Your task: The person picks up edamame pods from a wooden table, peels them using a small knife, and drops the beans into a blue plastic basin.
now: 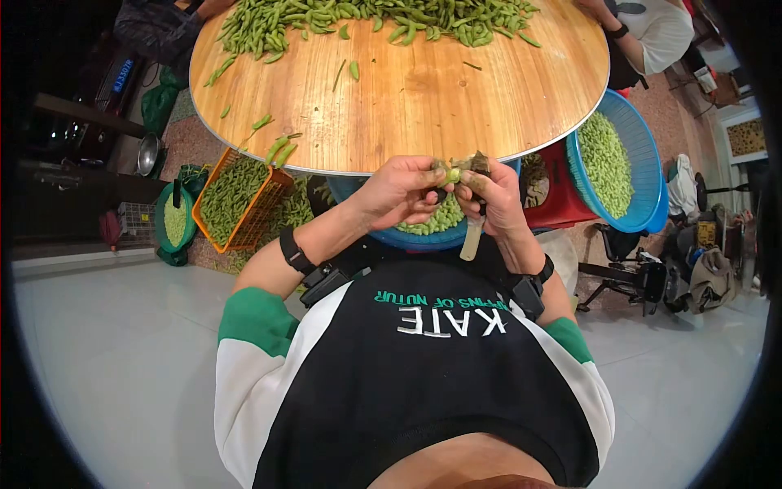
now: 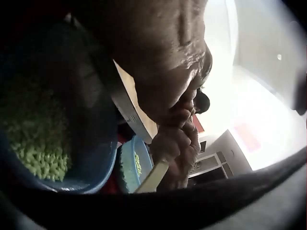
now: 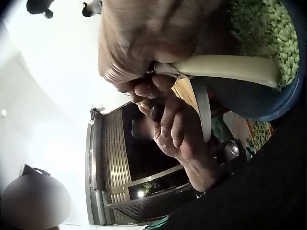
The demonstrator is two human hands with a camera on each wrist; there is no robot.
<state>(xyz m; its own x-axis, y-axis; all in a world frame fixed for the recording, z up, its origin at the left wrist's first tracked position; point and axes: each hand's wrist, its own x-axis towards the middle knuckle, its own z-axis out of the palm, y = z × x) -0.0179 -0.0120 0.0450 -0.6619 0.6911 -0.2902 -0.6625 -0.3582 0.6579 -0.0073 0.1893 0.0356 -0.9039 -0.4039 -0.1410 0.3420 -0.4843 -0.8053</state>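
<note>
We're pinching a small green pod [image 1: 453,175] between left hand [image 1: 397,192] and right hand [image 1: 501,202]; shelled pale-green beans [image 1: 440,218] heap our blue plastic basin [image 2: 101,176], but many whole pods [image 1: 452,16] look left to open.

Pods on table [image 1: 358,114], mostly far edge; crate [image 1: 243,200] w/ pods below its L edge; tub [image 1: 626,163] w/ shelled beans by R edge; basin [image 1: 423,237] w/ beans betw.
</note>
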